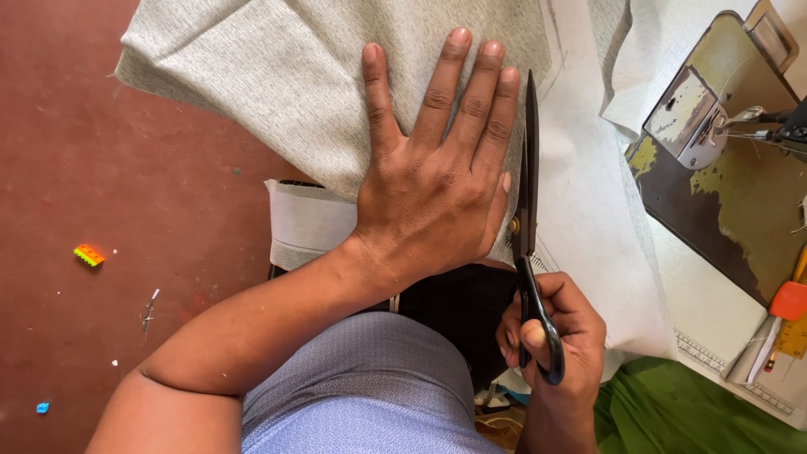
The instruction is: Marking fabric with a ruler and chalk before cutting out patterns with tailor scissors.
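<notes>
Right hand [551, 332] gripping black scissors [528, 210], left hand [437, 181] flat, open on grey textured fabric [286, 76]

We see a grey woven cloth [286, 76], matt and finely ribbed in texture, lying beside a smoother, paper-like white sheet [588, 193]. The scissors [528, 227] show dark metal blades with a dull sheen, a brass-coloured pivot and glossy black handles. We note the sewing machine bed [740, 210] as dark painted metal, worn and flaked to a yellowish undercoat, with a bright scuffed steel plate [685, 109]. The floor [126, 185] appears as matt, slightly rough red-brown cement. A green cloth [672, 412] looks soft and matt.
</notes>
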